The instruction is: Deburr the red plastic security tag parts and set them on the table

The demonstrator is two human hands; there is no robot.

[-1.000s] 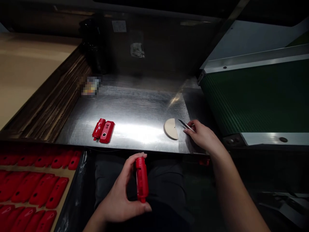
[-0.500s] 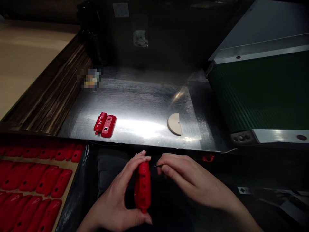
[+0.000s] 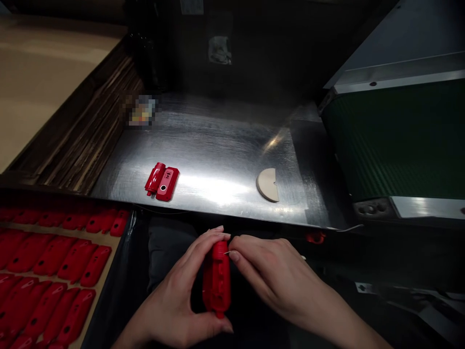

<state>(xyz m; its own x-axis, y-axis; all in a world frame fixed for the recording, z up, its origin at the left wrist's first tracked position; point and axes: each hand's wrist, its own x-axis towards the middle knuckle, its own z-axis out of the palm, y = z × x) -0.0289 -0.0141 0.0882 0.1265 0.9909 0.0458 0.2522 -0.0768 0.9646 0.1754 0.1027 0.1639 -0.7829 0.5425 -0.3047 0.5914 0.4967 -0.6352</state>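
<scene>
My left hand point(image 3: 181, 291) is closed around a red plastic casing point(image 3: 220, 281), thumb at its bottom end and fingers over its top. The casing stands on edge, its notched narrow side facing up at me. My right hand point(image 3: 271, 271) pinches a thin blade-like tool point(image 3: 227, 252) between thumb and forefinger. Its tip meets the casing's edge near the top; most of the tool is hidden in the fingers. Beyond the hands, a pair of red casing parts point(image 3: 162, 182) lies on the metal table point(image 3: 218, 150), one with a round black-centred hole.
A beige half-disc point(image 3: 268, 185) lies on the table's right part. Rows of red casings point(image 3: 58, 257) fill a box at lower left. Stacked cardboard point(image 3: 98, 121) stands at left, a green conveyor belt point(image 3: 403, 145) at right. The table's front edge lies just beyond my hands.
My right hand has moved left, bringing the tool's tip from beside the casing onto its edge. The left hand keeps its grip. The whole view has shifted slightly.
</scene>
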